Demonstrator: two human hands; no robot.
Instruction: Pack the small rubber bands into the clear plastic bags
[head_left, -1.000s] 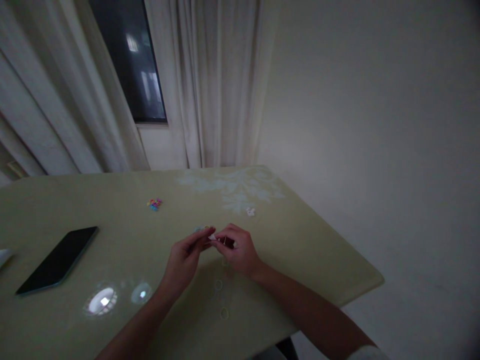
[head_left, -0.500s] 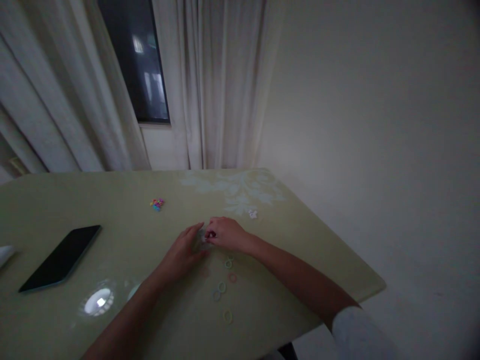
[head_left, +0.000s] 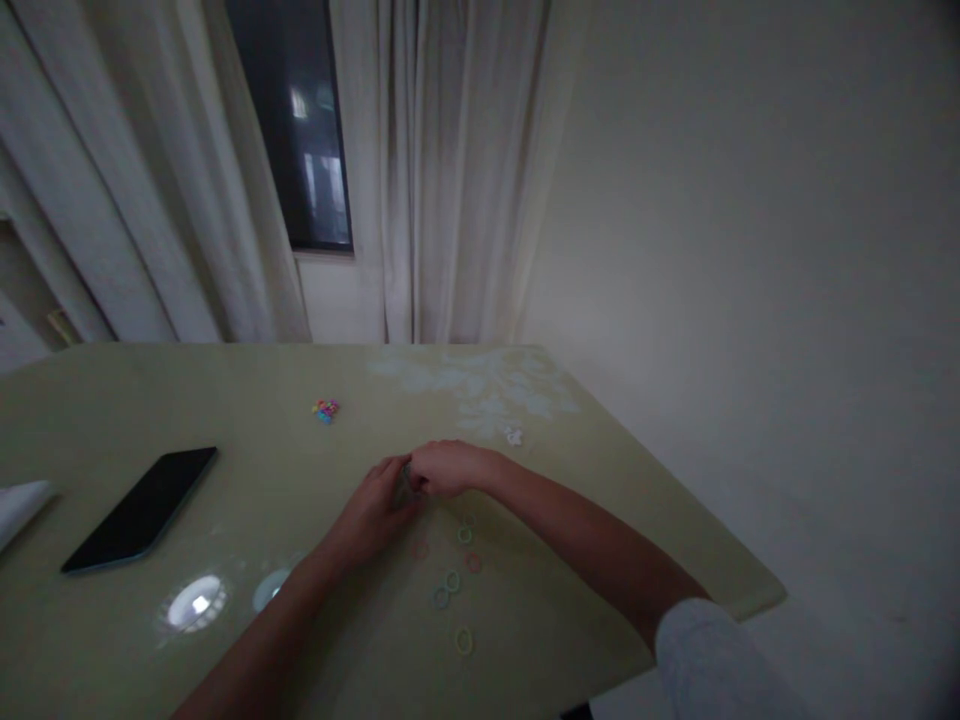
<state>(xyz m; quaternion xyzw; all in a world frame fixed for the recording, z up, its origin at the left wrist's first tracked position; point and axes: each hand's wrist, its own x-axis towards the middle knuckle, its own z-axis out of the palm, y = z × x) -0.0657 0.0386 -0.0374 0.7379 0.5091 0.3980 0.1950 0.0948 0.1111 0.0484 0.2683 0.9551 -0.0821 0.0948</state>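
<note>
The two hands of the person meet over the table (head_left: 247, 420), the left hand (head_left: 375, 512) on the left side, with its thumb apart from the bent fingers, and the right hand (head_left: 454, 467) beside it, with its fingers curled downward. A small pale thing (head_left: 406, 482) lies between them, in the gap of the left thumb and fingers and close to the right fingertips; it is mostly hidden, so one cannot tell if either hand grips it. At the far left of the table, a white object (head_left: 22, 507) is cut by the edge of the view. Next to it lies a dark tablet (head_left: 142, 510), well apart from the left hand. Further right and beyond the left hand, there is a little pile of colourful pieces (head_left: 325, 411). Nearer to the person, below the right hand and forearm, several thin rings are scattered: a bluish ring (head_left: 441, 597), a yellow ring (head_left: 464, 641) and a pink ring (head_left: 473, 563) among them. Rightmost, some small white pieces (head_left: 514, 436) lie just beyond the right wrist.
</note>
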